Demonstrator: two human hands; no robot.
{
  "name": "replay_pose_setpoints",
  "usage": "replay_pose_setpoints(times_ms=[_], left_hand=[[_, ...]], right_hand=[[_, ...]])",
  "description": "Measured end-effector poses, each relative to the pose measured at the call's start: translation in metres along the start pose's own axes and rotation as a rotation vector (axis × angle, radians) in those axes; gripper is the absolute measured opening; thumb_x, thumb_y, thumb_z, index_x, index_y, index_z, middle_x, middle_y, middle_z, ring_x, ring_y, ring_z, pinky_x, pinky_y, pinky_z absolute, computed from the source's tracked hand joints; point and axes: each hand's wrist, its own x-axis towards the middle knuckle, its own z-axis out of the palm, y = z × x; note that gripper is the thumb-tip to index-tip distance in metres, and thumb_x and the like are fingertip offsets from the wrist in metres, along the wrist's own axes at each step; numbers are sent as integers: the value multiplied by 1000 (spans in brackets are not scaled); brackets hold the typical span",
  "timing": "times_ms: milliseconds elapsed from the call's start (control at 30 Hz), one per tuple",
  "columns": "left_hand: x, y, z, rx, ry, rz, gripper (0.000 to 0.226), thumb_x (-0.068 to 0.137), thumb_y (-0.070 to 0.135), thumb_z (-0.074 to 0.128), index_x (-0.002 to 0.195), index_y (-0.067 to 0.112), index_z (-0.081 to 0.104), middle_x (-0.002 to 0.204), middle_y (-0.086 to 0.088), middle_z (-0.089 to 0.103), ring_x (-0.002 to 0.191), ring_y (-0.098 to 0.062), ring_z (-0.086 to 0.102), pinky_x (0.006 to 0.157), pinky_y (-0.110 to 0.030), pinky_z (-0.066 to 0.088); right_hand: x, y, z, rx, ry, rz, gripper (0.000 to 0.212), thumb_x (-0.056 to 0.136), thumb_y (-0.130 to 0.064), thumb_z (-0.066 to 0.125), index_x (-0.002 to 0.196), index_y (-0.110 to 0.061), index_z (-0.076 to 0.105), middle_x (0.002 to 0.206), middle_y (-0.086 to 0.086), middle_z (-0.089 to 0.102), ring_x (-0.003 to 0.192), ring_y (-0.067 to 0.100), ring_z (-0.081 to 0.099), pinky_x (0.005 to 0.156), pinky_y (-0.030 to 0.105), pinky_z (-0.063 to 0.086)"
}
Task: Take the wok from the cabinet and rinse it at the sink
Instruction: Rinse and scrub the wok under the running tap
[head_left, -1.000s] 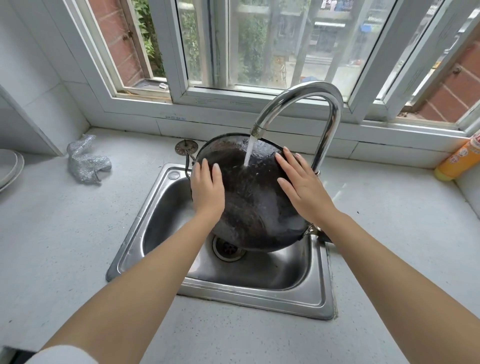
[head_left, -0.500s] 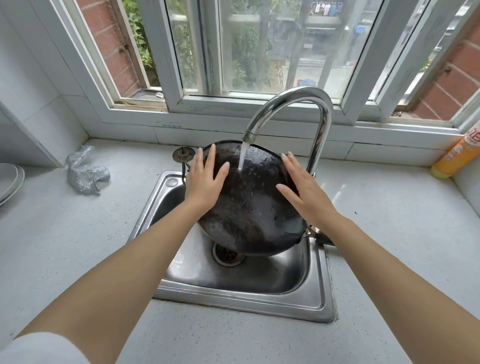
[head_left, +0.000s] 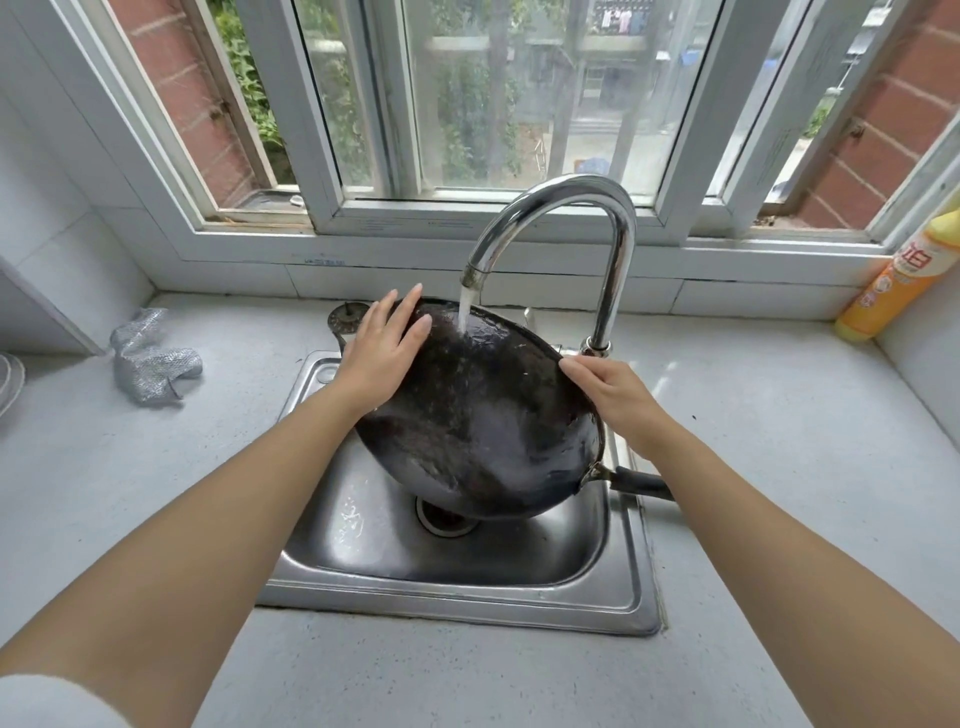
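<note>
The wok (head_left: 483, 426) sits tilted in the sink (head_left: 467, 587), underside up and facing the camera, its low edge near the drain (head_left: 441, 514) and its high edge under the tap (head_left: 550, 218). Water (head_left: 466, 312) runs onto the upper part of the dark back, which is wet and shiny all over. Its handle (head_left: 639, 483) sticks out to the right over the sink rim. The left hand (head_left: 379, 353) lies flat on the upper left of the back, fingers straight and spread, pressing rather than gripping. The right hand (head_left: 613, 400) holds the right rim, fingers curled over the edge.

It looks like stiff, heavy metal, and the wet curved back is probably slippery, so a flat palm would slide on it. The rim and the handle are likely the sure places to take hold; the handle would give the best control for turning it over.

Farther out, a silver scourer (head_left: 150, 364) lies on the counter (head_left: 779, 519) to the left, and a yellow bottle (head_left: 893, 286) stands at the far right under the window (head_left: 498, 104)
</note>
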Motion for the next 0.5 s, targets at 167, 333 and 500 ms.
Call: replay_pose_setpoints(times_ms=[167,333,500], left_hand=[[0,3,-3,1,-11,-6,53,98,51,22,149,38,13,159,1,10,147,-21,4,117,-51,9],[-2,-3,-7,-50,40,30,51,99,46,27,148,34,20,155,-2,21,143,-23,14,117,-45,14],[0,1,-17,-114,106,-12,47,100,42,31,146,31,30,148,-7,28,139,-27,20,114,-42,15]], right_hand=[[-1,-5,2,96,8,21,25,97,-25,50,96,-14,72,92,5,66,87,13,60,87,29,48],[-1,-13,5,140,12,10,24,97,-25,51,90,-23,73,88,-2,71,85,11,64,81,24,51],[7,-33,4,148,1,-23,22,97,-24,51,97,-19,72,87,-2,71,81,10,65,74,20,51]])
